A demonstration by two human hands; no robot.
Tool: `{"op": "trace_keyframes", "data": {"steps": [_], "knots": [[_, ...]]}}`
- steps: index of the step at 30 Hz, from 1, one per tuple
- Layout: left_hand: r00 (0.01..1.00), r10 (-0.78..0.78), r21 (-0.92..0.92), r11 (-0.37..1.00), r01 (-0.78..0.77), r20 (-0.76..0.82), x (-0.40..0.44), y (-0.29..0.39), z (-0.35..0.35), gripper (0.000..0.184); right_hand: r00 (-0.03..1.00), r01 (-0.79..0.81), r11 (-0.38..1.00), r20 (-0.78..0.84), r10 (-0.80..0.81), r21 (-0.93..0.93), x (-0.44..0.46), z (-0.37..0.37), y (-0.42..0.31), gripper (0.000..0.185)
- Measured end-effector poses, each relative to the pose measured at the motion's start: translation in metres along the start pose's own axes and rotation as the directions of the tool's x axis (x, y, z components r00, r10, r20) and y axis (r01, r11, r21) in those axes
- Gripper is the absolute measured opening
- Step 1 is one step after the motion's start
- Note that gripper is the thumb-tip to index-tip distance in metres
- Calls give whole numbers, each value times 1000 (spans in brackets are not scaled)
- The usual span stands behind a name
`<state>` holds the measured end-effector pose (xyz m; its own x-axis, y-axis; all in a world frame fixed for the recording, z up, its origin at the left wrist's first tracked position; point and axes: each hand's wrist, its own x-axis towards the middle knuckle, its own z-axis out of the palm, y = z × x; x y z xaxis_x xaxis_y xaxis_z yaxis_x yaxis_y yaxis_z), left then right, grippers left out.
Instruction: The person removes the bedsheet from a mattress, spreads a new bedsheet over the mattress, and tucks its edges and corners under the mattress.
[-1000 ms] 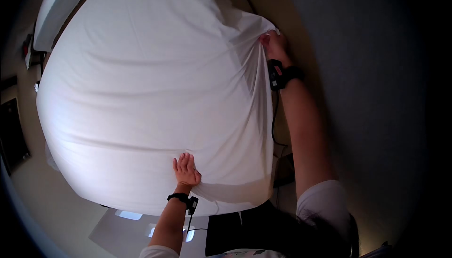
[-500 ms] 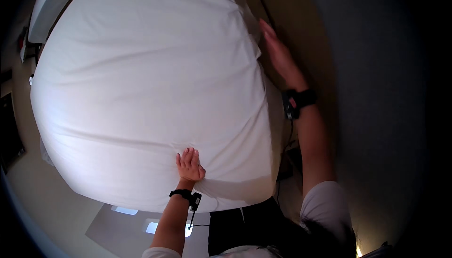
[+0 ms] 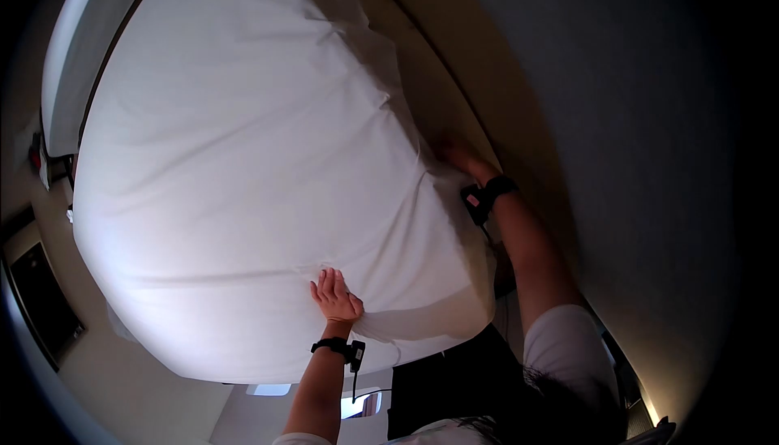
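A white sheet (image 3: 235, 193) covers the wide bed in front of me, with long creases running across its top. My left hand (image 3: 336, 297) lies flat on the sheet near the close edge, palm down with its fingers stretched out. At the bed's right side, my right hand (image 3: 462, 155) is down beside the sheet's hanging edge. Its fingers are in shadow and partly hidden, so whether they grip the cloth does not show. Black wrist straps with small boxes and cables are on both my left wrist (image 3: 331, 346) and my right wrist (image 3: 497, 188).
A brown strip with a dark line (image 3: 458, 80) runs along the bed's right side, beside a dark grey surface (image 3: 625, 120). A pale headboard-like panel (image 3: 77, 72) stands at the upper left. A dark framed panel (image 3: 45, 295) is at the far left.
My right hand has come back toward me along the bed's side and in against the sheet. The left hand still rests flat on the sheet. The view has turned slightly.
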<state>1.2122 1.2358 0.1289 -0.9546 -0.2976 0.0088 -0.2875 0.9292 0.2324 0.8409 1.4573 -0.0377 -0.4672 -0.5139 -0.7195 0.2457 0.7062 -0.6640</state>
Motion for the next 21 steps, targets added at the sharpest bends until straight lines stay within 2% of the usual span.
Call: {"op": "trace_keyframes", "data": {"steps": [1, 3, 7, 9, 10, 12, 16, 18, 19, 21], "knots": [[1000, 3, 3, 1000, -3, 14, -2, -1, 2, 57, 1000, 1, 1000, -5, 0, 5, 0, -3, 6, 43], [999, 11, 14, 1000, -11, 31, 1, -3, 0, 58, 996, -12, 960, 88, -13, 278, 7, 1, 13, 44], [1000, 12, -4, 1000, -12, 27, 0, -2, -1, 58, 999, 4, 973, 49, -15, 230, 11, 13, -26, 48], [1000, 19, -4, 1000, -19, 16, 2, -2, 0, 58, 976, 208, 914, -131, -172, 350, 25, 17, -47, 56], [1000, 9, 0, 1000, -9, 5, 3, -1, -1, 57, 977, 208, 913, -128, -173, 351, 31, 18, -53, 56], [1000, -2, 3, 1000, 2, -6, 4, -1, -2, 56, 907, 337, 932, -311, -284, 131, 41, 18, -62, 65], [1000, 8, 1, 1000, -8, -20, 3, -1, 1, 57, 915, 366, 898, -272, -299, 245, 51, 10, -66, 62], [1000, 11, 2, 1000, -11, -12, 1, -2, 1, 57, 977, 212, 975, 20, -214, 69, 50, 2, -66, 53], [1000, 11, -6, 1000, -11, -14, 0, -2, 2, 57, 977, 211, 975, 21, -213, 66, 49, 0, -66, 53], [1000, 12, -11, 1000, -13, -18, 3, -1, 0, 57, 990, 140, 983, 16, -139, -118, 48, 1, -67, 47]]}}
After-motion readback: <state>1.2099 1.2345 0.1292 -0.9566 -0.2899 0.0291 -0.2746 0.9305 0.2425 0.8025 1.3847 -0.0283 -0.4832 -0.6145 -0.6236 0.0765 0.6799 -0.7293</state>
